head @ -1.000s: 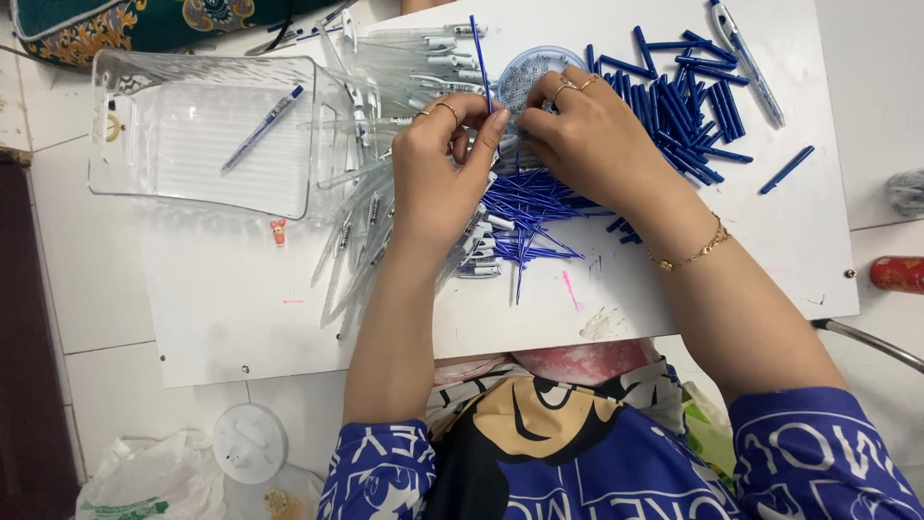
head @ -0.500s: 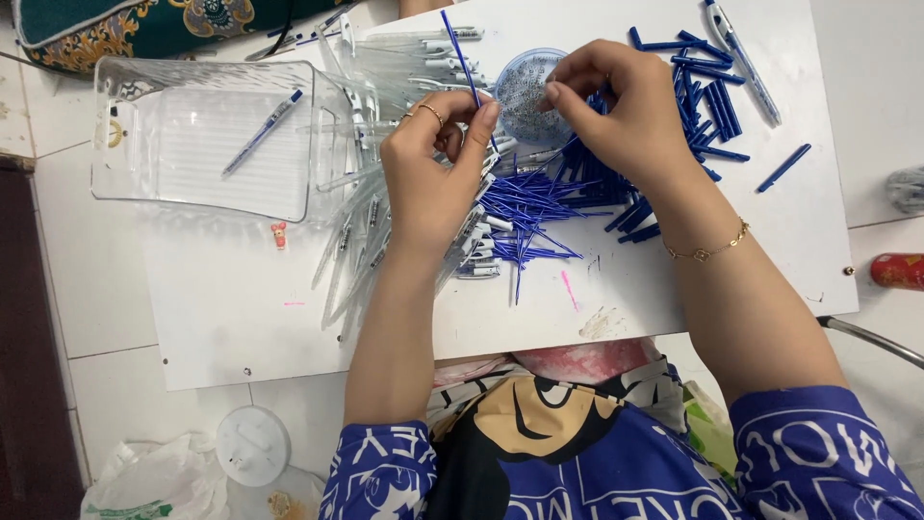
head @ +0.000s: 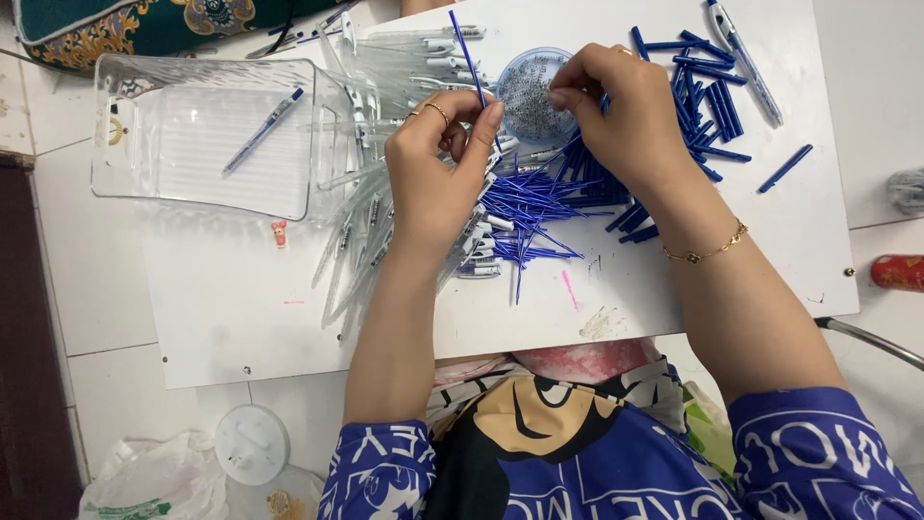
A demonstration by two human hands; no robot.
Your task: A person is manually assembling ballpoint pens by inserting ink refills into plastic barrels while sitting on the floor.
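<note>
Head camera looks straight down on a white board (head: 241, 318) laid across the person's lap, with blue printed sleeves nearest the lens.

On the floor at the near left lie a round white lid (head: 251, 444) and a crumpled plastic bag (head: 144, 481).

Farther up, both forearms reach onto the board; the right wrist carries a thin gold bracelet (head: 712, 252).

Between the 2 wrists spreads a heap of thin blue ink refills (head: 525, 207), fanned out on the board and touching a row of clear pen barrels (head: 361, 241) that trails toward the left.

Left hand (head: 438, 178) sits above that heap, its thumb and forefinger pinched together on 1 blue refill (head: 469, 60), which stands nearly upright and pokes out past the fingertips toward the far edge.

Right hand (head: 626, 120) hovers just beside it, fingertips drawn together over the rim of a round clear dish of tiny parts (head: 529, 96); whether they grip anything I cannot tell.

Beyond the right hand lies a pile of short blue pen pieces (head: 707, 91), with 1 stray piece (head: 784, 169) apart near the right edge and an assembled pen (head: 741, 58) at the far corner.

At the far left a clear plastic tray (head: 164, 173) holds 1 finished blue pen (head: 263, 131).
</note>
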